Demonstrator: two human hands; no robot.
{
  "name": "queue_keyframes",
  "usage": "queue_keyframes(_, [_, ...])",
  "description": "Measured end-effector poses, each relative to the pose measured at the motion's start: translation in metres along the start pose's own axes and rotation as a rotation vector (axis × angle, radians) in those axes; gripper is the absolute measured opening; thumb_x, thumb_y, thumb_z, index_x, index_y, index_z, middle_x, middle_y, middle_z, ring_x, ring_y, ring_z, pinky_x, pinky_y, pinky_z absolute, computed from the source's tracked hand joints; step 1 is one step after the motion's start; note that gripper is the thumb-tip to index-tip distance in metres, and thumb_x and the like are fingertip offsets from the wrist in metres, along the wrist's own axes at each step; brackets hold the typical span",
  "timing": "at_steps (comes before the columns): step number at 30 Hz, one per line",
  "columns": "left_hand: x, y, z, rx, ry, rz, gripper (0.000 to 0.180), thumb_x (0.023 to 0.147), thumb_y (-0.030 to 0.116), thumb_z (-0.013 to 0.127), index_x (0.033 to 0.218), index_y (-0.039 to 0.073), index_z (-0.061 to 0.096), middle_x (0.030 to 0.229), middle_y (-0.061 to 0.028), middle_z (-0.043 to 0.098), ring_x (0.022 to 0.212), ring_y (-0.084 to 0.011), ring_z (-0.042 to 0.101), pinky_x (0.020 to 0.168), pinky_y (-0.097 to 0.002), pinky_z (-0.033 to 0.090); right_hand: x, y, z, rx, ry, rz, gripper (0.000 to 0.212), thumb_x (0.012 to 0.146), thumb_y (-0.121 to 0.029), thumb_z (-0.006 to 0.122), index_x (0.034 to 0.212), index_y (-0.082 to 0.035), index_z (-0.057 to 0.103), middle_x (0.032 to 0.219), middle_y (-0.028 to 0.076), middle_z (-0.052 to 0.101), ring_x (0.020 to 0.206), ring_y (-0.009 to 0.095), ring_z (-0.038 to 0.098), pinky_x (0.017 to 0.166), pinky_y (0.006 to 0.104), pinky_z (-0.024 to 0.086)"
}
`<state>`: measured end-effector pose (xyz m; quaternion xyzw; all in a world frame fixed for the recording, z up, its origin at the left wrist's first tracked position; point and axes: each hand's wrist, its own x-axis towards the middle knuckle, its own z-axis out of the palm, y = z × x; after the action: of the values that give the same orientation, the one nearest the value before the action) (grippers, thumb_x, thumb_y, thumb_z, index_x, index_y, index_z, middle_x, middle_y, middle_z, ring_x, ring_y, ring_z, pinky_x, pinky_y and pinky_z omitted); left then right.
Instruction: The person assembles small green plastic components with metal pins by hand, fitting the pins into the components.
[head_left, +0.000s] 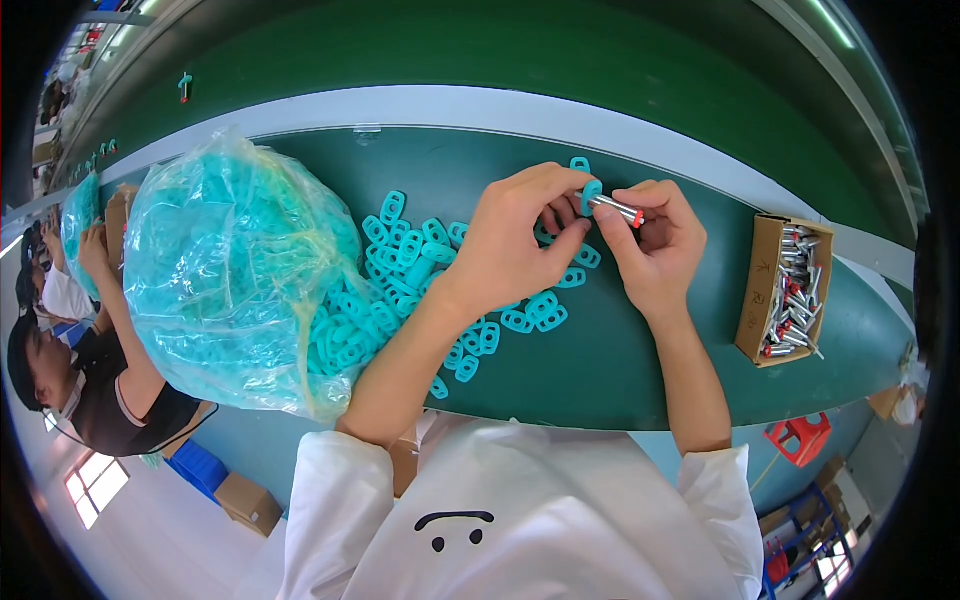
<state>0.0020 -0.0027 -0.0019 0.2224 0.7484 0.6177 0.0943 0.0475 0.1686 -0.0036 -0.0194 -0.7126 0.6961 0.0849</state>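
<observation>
Turquoise ring point(591, 188) and metal tube point(616, 207) meet at my fingertips

My left hand point(535, 225) reaches across the green table point(610, 370), its fingers drawn in narrow around the turquoise ring. My right hand point(658, 245) pinches the metal tube between thumb and forefinger, the other fingers curled in, and the tube's red end points off to my right. Ring and tube touch just above the table; I cannot tell how far the tube goes into the ring's hole, because my own fingers crowd it.

Under and beside my left forearm lies a scatter of loose rings point(410, 248), some heaped on one another. They spread from the mouth of a big clear bag point(215, 270), packed full of the same turquoise pieces, on my left. To my right, well apart from my hand, sits an open cardboard box point(747, 295) filled with more tubes point(796, 300), many of them with red ends.

Beyond the table's pale border point(450, 105) runs a dark green strip point(480, 50), with a small turquoise-and-silver piece point(185, 88) lying on it at far left. Past the bag, a co-worker point(140, 405) in a dark top reaches forward.
</observation>
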Motion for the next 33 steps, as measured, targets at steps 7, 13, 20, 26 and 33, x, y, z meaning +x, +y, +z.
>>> queue_keyframes(7, [0.0001, -0.0007, 0.0007, 0.005, -0.006, 0.007, 0.041, 0.076, -0.011, 0.068, 0.115, 0.001, 0.065, 0.093, -0.0090, 0.068, 0.075, -0.0154, 0.069, 0.061, -0.0250, 0.053, 0.0007, 0.0022, 0.0006, 0.024, 0.025, -0.023, 0.018, 0.085, 0.004, 0.076, 0.098, 0.002, 0.064, 0.087, 0.006, 0.068, 0.078, 0.007, 0.065, 0.066, 0.0201, 0.051])
queue_keyframes(13, [0.0000, -0.0006, 0.0005, 0.018, -0.005, 0.012, 0.041, 0.076, -0.011, 0.068, 0.115, 0.001, 0.065, 0.093, -0.0087, 0.068, 0.074, -0.0156, 0.069, 0.061, -0.0254, 0.053, -0.0001, 0.0004, -0.0008, 0.010, -0.012, 0.008, 0.019, 0.086, 0.007, 0.073, 0.101, 0.003, 0.062, 0.091, 0.007, 0.064, 0.082, 0.009, 0.061, 0.070, 0.0223, 0.048])
queue_keyframes(20, [0.0004, 0.0004, 0.0019, -0.001, 0.008, 0.027, 0.039, 0.075, -0.011, 0.069, 0.112, -0.001, 0.065, 0.088, -0.0106, 0.065, 0.071, -0.0200, 0.067, 0.060, -0.0289, 0.053, -0.0003, 0.0016, -0.0008, 0.010, -0.008, 0.002, 0.019, 0.086, 0.007, 0.073, 0.100, 0.002, 0.062, 0.091, 0.006, 0.064, 0.081, 0.009, 0.060, 0.070, 0.0221, 0.048])
queue_keyframes(26, [0.0005, 0.0021, 0.0009, 0.016, 0.000, 0.026, 0.039, 0.075, -0.010, 0.070, 0.112, -0.001, 0.065, 0.088, -0.0106, 0.065, 0.071, -0.0200, 0.068, 0.060, -0.0290, 0.053, -0.0005, 0.0019, -0.0007, 0.016, -0.005, 0.010, 0.019, 0.086, 0.006, 0.074, 0.100, 0.002, 0.062, 0.091, 0.006, 0.064, 0.081, 0.008, 0.060, 0.069, 0.0219, 0.047])
queue_keyframes(33, [0.0000, 0.0001, 0.0006, 0.026, -0.013, 0.038, 0.042, 0.075, -0.010, 0.070, 0.116, 0.001, 0.065, 0.093, -0.0085, 0.068, 0.075, -0.0159, 0.069, 0.061, -0.0254, 0.053, -0.0004, 0.0016, -0.0015, 0.014, -0.007, 0.000, 0.018, 0.086, 0.006, 0.073, 0.100, 0.002, 0.062, 0.091, 0.006, 0.064, 0.081, 0.008, 0.060, 0.069, 0.0220, 0.047])
